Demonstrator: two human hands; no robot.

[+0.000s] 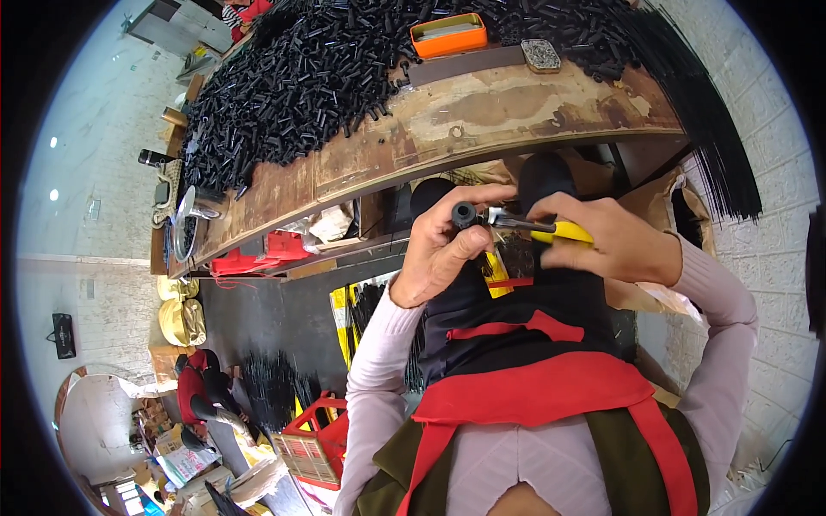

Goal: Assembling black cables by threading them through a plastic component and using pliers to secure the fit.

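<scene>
My left hand (437, 245) is closed around a black tubular part (465, 213), its round hollow end facing up between thumb and fingers. My right hand (615, 241) grips yellow-handled pliers (570, 230), its fingers slightly blurred. The metal head of the pliers meets the side of the black part, though the exact contact is too small to make out. Both hands are above my lap, just in front of the workbench edge. A red apron (533, 391) covers my waist.
A wooden workbench (361, 172) carries a large heap of black tubular parts (292, 95). An orange box (448, 36) and a small patterned tin (540, 56) stand there. Long black rods (714, 129) overhang at right. A red crate (314, 439) and another person (205, 387) are lower left.
</scene>
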